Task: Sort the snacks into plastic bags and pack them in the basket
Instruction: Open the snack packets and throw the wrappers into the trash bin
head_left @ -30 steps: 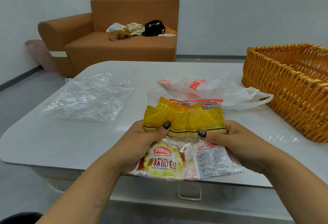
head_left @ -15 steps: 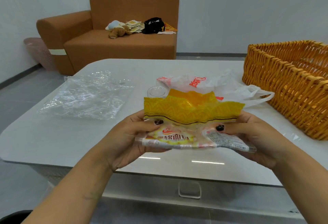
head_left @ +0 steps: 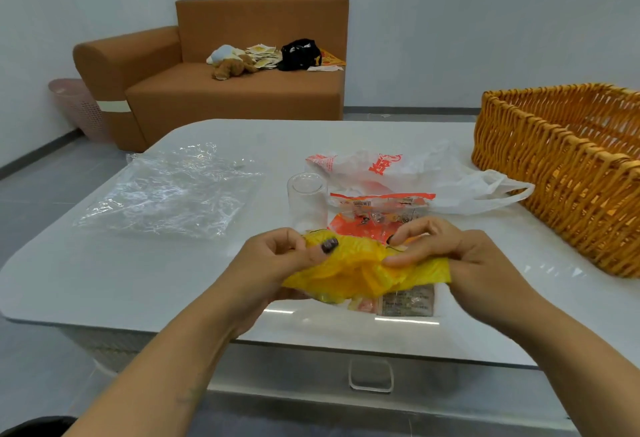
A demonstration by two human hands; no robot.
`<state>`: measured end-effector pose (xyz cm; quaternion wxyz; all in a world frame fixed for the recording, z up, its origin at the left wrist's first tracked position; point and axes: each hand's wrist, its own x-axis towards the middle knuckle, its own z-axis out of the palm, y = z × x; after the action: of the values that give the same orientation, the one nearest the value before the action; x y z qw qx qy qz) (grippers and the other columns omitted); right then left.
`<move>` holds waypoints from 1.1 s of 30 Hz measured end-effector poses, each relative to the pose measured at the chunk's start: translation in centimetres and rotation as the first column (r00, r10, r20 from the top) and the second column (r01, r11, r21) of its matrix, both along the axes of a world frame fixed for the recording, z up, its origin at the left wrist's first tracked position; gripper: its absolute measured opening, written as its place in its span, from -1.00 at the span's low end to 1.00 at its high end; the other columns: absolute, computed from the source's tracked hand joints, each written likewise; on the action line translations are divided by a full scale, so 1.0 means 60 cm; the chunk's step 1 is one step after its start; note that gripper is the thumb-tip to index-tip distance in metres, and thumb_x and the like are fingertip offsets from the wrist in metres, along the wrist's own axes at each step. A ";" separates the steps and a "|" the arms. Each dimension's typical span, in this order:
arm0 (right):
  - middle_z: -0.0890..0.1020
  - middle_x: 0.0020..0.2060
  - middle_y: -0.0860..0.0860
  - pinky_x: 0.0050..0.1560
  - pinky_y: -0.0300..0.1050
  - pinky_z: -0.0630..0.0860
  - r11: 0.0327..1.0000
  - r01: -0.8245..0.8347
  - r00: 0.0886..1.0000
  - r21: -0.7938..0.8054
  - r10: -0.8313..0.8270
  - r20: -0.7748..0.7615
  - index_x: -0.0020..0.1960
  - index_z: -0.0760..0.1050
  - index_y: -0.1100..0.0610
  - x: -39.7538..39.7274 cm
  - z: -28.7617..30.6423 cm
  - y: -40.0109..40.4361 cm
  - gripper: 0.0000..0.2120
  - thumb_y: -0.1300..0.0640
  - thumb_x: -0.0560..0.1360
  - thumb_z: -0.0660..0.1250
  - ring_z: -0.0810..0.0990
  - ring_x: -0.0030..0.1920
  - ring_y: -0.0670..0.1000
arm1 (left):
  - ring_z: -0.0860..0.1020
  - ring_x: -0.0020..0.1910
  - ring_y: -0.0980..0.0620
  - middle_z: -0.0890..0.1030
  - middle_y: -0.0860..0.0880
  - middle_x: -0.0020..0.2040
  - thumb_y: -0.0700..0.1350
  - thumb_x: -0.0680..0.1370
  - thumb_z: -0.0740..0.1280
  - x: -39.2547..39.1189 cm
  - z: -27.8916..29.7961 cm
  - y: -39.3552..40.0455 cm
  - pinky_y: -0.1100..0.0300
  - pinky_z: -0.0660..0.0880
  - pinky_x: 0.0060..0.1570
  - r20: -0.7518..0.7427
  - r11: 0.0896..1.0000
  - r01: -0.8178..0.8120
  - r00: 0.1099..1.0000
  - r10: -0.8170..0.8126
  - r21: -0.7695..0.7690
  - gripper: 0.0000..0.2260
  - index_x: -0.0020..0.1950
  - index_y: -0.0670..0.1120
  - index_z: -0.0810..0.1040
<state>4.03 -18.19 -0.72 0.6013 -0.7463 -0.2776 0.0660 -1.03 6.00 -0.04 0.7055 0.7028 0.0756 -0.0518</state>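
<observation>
Fingers (head_left: 294, 246) of the left hand (head_left: 273, 263) curl round one end of the yellow plastic bag (head_left: 360, 272), thumb pressed on top; fingers of the right hand (head_left: 460, 260) pinch its other end, so both hands hold it bunched above the near part of the white surface (head_left: 138, 280). An orange sofa (head_left: 242, 97) stands against the far wall. On the surface at right sits the wicker basket (head_left: 561, 173). At left lies a clear plastic bag (head_left: 169, 194), flat and crumpled. A white plastic bag (head_left: 415, 176) with red print lies beside the basket. A red snack packet (head_left: 377, 211) lies just beyond the hands, beside a clear cup (head_left: 306, 199). A bread packet (head_left: 405, 303) shows just under the yellow bag.
</observation>
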 end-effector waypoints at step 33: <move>0.73 -0.14 -0.02 0.02 0.04 0.63 0.989 0.139 0.910 -0.059 -0.151 -0.385 -0.03 0.66 0.06 -0.028 0.014 0.051 -0.87 0.17 0.43 0.46 0.71 -0.12 0.02 | 0.67 0.04 -0.07 0.70 -0.06 0.05 -0.05 0.22 0.52 0.004 -0.008 -0.030 0.01 0.62 0.04 0.135 0.999 0.011 0.991 -0.007 -0.030 -0.44 0.21 -0.05 0.57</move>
<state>2.36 -15.11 0.13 0.6361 -0.7460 -0.0957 0.1722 -0.81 4.18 -0.51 0.7194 0.6942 0.0237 -0.0085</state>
